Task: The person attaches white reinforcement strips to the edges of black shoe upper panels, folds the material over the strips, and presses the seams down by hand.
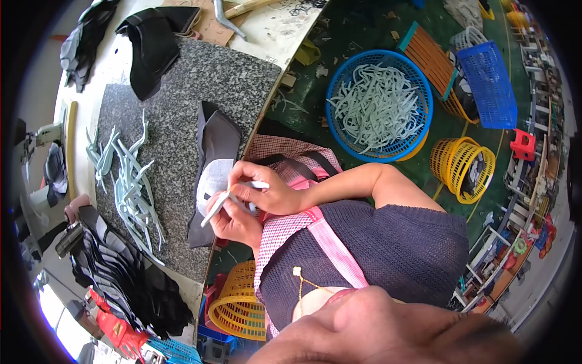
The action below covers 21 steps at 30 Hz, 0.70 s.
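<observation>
My right hand [267, 191] is closed in a pinch, and a pale, whitish strip [214, 208] runs between its fingers and those of my left hand [239, 225]. The left fingers are closed round the strip just below the right ones. One pale end sticks out past my right fingers; the other points toward the table. Under and beside my hands lies a dark grey shaped piece [219, 141] with a light grey patch [217, 176], along the edge of the speckled stone slab [182, 79]. Several loose pale green strips [133, 188] lie on the slab farther left.
A stack of black and grey pieces [115, 261] sits at the slab's lower left; more black pieces [151, 51] lie at the top. On the floor, a blue round basket [431, 103] holds many pale strips. Yellow baskets [445, 161] stand beyond it, another [239, 303] below.
</observation>
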### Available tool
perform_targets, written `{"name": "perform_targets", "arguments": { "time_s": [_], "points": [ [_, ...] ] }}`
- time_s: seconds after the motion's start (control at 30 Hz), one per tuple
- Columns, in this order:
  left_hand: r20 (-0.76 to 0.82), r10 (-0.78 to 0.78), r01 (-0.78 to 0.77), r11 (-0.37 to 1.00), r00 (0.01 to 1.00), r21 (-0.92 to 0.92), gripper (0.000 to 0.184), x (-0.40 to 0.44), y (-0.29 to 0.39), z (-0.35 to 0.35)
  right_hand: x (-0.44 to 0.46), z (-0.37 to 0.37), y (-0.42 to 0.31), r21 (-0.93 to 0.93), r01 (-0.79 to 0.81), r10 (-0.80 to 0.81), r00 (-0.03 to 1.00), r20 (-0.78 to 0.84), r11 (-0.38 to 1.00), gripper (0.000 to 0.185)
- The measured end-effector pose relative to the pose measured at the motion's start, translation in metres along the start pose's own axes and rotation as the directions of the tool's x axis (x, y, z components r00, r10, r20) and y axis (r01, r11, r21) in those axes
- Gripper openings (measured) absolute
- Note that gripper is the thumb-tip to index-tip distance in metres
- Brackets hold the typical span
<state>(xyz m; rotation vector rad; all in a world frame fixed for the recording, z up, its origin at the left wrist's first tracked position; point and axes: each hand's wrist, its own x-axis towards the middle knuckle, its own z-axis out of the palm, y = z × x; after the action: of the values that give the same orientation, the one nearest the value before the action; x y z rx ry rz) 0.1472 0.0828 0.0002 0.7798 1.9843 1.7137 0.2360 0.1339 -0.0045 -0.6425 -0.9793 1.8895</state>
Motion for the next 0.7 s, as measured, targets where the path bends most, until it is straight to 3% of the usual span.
{"name": "perform_targets", "arguments": {
  "time_s": [0.03, 0.1, 0.17, 0.23, 0.3, 0.43, 0.53, 0.63, 0.7],
  "points": [
    [0.031, -0.008, 0.007, 1.0, 0.999, 0.03, 0.009, 0.0, 0.01, 0.004, -0.001, -0.002, -0.002, 0.024, -0.058, 0.058, 0.998, -0.021, 0.998, 0.014],
    [0.082, -0.1, 0.094, 0.993, 0.992, 0.075, 0.01, 0.002, 0.013, 0.003, 0.001, -0.007, 0.003, -0.073, -0.021, 0.016, 0.998, -0.063, 0.997, 0.015],
    [0.149, -0.132, 0.125, 0.991, 0.98, 0.057, 0.009, 0.006, 0.012, 0.007, 0.004, -0.011, 0.007, -0.026, -0.048, 0.045, 0.992, -0.119, 0.999, 0.014],
    [0.205, -0.259, 0.278, 0.958, 0.944, -0.074, 0.01, 0.011, -0.001, 0.012, 0.004, -0.017, -0.002, 0.202, -0.247, 0.278, 0.951, -0.138, 0.948, 0.013],
    [0.3, -0.4, 0.479, 0.835, 0.866, -0.271, 0.01, 0.01, 0.008, 0.018, 0.004, -0.022, 0.003, 0.38, -0.22, 0.281, 0.953, -0.113, 0.899, 0.014],
    [0.322, -0.319, 0.413, 0.863, 0.891, -0.29, 0.015, 0.01, 0.023, 0.028, 0.006, -0.03, 0.01, 0.547, -0.157, 0.225, 0.973, -0.059, 0.822, 0.013],
    [0.362, -0.266, 0.408, 0.817, 0.894, -0.407, 0.014, 0.008, 0.016, 0.031, 0.009, -0.031, 0.007, 0.559, -0.15, 0.216, 0.975, -0.054, 0.815, 0.018],
    [0.367, -0.214, 0.396, 0.739, 0.905, -0.545, 0.008, 0.005, 0.001, 0.033, 0.009, -0.022, -0.01, 0.543, -0.191, 0.316, 0.938, -0.145, 0.818, 0.019],
    [0.383, -0.165, 0.358, 0.78, 0.909, -0.514, 0.009, 0.006, -0.002, 0.031, 0.008, -0.027, -0.009, 0.552, -0.152, 0.256, 0.96, -0.115, 0.82, 0.019]
  ]
}}
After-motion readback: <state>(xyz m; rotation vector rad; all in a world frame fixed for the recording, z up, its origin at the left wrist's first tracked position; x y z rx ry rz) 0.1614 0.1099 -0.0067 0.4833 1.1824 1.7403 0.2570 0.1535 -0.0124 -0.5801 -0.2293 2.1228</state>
